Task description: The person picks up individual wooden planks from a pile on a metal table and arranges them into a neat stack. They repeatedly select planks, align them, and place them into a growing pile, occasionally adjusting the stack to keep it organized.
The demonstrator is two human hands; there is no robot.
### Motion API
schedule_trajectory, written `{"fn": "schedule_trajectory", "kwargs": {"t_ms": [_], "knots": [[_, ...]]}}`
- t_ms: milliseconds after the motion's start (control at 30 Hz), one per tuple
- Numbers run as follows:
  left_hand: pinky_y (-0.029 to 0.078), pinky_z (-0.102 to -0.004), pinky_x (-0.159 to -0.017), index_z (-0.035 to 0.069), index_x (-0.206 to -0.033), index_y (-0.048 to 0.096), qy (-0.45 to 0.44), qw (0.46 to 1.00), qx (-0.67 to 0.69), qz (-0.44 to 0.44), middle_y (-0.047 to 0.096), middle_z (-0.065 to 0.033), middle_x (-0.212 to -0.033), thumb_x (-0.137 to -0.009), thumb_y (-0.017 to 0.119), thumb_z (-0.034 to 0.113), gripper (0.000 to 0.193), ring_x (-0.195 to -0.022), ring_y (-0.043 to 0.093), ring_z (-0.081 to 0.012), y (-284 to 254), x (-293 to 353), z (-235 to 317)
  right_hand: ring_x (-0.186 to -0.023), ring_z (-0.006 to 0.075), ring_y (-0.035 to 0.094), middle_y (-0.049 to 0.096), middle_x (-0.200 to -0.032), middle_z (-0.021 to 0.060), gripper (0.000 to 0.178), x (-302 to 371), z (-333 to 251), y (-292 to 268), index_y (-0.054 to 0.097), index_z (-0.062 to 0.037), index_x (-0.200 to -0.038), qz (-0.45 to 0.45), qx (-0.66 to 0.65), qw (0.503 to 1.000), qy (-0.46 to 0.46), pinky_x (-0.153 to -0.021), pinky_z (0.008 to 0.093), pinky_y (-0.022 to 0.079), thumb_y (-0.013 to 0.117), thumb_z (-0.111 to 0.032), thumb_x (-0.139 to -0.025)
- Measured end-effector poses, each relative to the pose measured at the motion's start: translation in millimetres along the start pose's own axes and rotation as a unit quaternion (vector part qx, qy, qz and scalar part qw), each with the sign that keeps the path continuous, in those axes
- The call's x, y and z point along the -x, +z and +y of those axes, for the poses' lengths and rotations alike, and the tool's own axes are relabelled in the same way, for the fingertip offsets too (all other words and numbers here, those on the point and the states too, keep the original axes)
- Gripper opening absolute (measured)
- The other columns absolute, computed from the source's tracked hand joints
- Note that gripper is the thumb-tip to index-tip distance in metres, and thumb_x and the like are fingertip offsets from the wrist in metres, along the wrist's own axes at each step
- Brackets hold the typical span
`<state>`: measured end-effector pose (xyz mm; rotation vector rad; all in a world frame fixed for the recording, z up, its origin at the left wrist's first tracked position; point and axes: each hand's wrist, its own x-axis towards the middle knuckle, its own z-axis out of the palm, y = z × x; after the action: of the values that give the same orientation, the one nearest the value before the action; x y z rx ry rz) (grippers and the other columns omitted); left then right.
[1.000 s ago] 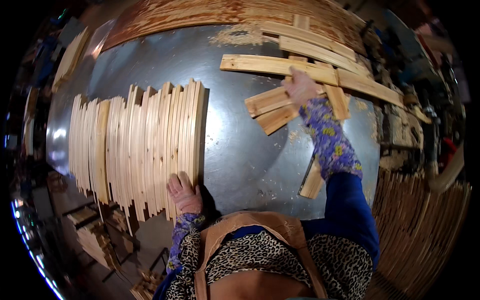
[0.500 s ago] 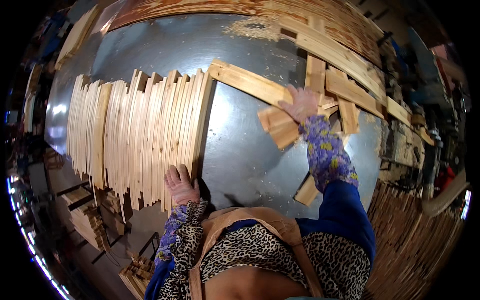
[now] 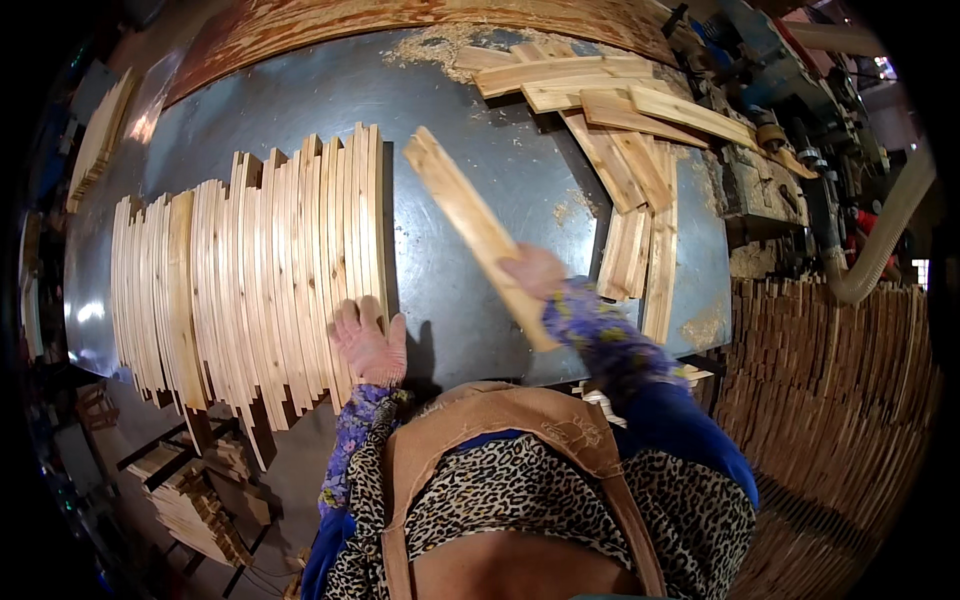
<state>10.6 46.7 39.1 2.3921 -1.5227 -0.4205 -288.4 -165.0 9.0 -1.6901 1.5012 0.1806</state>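
My right hand (image 3: 536, 272) grips a wooden board (image 3: 465, 215) near its lower end. The board slants across the metal table (image 3: 440, 330), its far end pointing up and left toward a row of boards. That row of narrow boards (image 3: 285, 230) stands on edge, packed side by side on the left of the table. My left hand (image 3: 367, 342) lies on the near right end of the row, its fingers spread and its thumb apart. Between the row and the held board a strip of metal shows. The right hand's fingers are partly blurred.
Loose boards (image 3: 600, 95) lie crossed in a heap at the table's right, with more boards (image 3: 626, 255) below them. Wood shavings (image 3: 430, 48) are scattered at the far edge. A machine with a ribbed hose (image 3: 880, 245) stands right, above dense stacked wood (image 3: 830, 370).
My right hand has drawn the board toward me and swung it steeper. Boards in the right heap lie differently. The left hand remains at the row's near end.
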Motion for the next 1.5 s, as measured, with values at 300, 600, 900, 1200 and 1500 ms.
{"fn": "schedule_trajectory", "kwargs": {"t_ms": [300,600,900,1200,1500], "knots": [[0.022,-0.0689,-0.128,0.004,-0.157,0.051,0.068,0.991,-0.111,0.042,0.047,-0.0285,-0.159,-0.096,0.074,0.051,0.081,-0.151,0.04,-0.0481,-3,-20,1,-0.125,0.035,0.067,0.072,-0.135,0.0189,0.059,-46,-91,134,0.056,-0.0052,-0.153,-0.094,-0.111,0.971,-0.191,-0.113,0.0413,0.051,0.063,-0.043,-0.108],[0.028,-0.0713,-0.123,0.002,-0.145,0.058,0.117,0.983,-0.117,0.082,0.053,-0.0288,-0.147,-0.08,0.083,0.037,0.078,-0.141,0.046,-0.0503,3,-31,3,-0.083,0.0164,0.059,0.058,-0.099,-0.0028,0.034,-293,-18,-120,0.063,-0.0273,-0.118,0.117,-0.793,0.59,-0.1,-0.06,0.0331,0.041,0.072,-0.057,-0.105],[0.029,-0.0711,-0.121,0.004,-0.148,0.056,0.131,0.98,-0.142,0.054,0.051,-0.028,-0.148,-0.092,0.072,0.053,0.076,-0.14,0.047,-0.0491,19,-28,-27,-0.107,0.0302,0.068,0.068,-0.121,0.0121,0.04,-340,-67,-114,0.058,-0.005,-0.14,0.16,-0.891,0.392,-0.166,-0.09,0.0444,0.059,0.069,-0.027,-0.109],[0.052,-0.0584,-0.105,-0.007,-0.132,0.064,0.255,0.96,0.109,0.05,0.064,-0.0315,-0.134,-0.081,0.08,0.02,0.06,-0.122,0.062,-0.0518,-2,-49,42,-0.107,0.0272,0.076,0.076,-0.124,0.0156,0.045,-24,83,34,0.064,0.0061,-0.142,0.021,-0.577,0.816,0.023,-0.089,0.0406,0.064,0.076,-0.017,-0.105],[0.059,-0.0455,-0.094,0.004,-0.157,0.05,-0.26,0.483,0.811,-0.204,0.073,-0.012,-0.12,-0.104,0.047,0.084,0.097,-0.102,0.072,-0.0237,87,-141,105,-0.103,0.0147,0.075,0.083,-0.111,0.0052,0.037,201,123,73,0.076,-0.0101,-0.138,-0.051,-0.341,0.939,-0.007,-0.094,0.0348,0.06,0.081,-0.022,-0.103]]}}
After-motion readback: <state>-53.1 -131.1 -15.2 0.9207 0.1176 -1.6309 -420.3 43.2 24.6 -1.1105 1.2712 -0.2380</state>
